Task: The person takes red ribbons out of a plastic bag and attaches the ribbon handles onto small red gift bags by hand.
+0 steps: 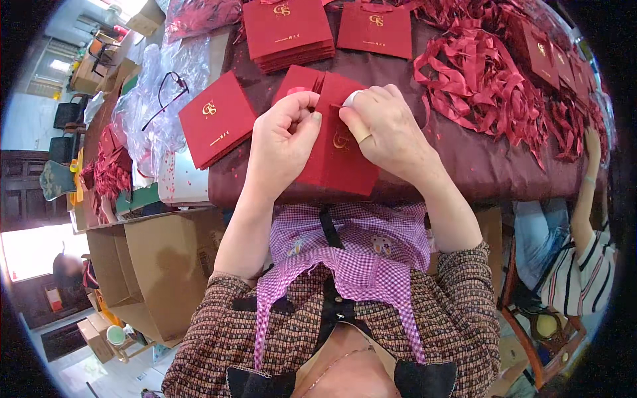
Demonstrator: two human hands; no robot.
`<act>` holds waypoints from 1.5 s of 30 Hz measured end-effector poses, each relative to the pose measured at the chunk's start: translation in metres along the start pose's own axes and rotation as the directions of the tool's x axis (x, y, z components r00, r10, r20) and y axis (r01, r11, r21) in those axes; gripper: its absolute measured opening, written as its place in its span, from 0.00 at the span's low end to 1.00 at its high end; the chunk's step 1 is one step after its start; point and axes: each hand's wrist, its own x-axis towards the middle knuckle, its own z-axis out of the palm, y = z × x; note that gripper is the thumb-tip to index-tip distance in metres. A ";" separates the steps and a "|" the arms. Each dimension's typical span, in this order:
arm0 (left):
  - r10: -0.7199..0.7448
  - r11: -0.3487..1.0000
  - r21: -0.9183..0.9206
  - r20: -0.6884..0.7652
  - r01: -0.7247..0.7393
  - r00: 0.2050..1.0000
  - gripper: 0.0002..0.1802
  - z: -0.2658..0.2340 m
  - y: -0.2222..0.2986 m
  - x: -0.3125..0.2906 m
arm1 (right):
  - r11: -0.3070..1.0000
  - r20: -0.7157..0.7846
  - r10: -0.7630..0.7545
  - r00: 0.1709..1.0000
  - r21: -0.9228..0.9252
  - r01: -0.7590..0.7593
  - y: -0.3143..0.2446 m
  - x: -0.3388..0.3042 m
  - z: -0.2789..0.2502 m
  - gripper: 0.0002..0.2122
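Note:
Both my hands are at a red paper gift bag (342,162) with a gold emblem, held tilted over the table's near edge. My left hand (285,136) pinches at the bag's upper left edge with thumb and forefinger. A bit of shiny red ribbon (300,89) shows just behind those fingers. My right hand (391,132) is closed on the bag's upper right side, fingers curled in; a white cover (352,99) is on one finger and a tan band on another. Whatever lies between the fingertips is hidden. Behind the hands lies another red bag (288,81), partly covered.
A stack of red bags (288,33) and another bag (375,30) lie at the back. More bags (217,119) sit at left, beside clear plastic (149,99) with glasses (162,99) on it. Red ribbons (478,86) pile at right, where another person's arm (586,192) reaches in.

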 end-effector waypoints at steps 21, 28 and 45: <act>0.080 0.996 0.040 -0.019 -0.079 0.997 0.12 0.012 -0.001 0.003 | 0.923 0.049 -0.160 0.986 -0.348 0.167 -0.010 0.010 -0.005 0.06; 0.159 0.984 0.083 -0.010 -0.157 0.987 0.11 0.011 -0.001 -0.004 | 0.914 0.320 0.229 0.919 0.255 -0.316 0.002 0.021 -0.020 0.10; 0.045 0.994 -0.106 0.086 -0.036 0.995 0.11 0.011 -0.008 -0.002 | 0.981 0.123 -0.131 0.984 -0.127 0.146 -0.003 0.005 -0.010 0.06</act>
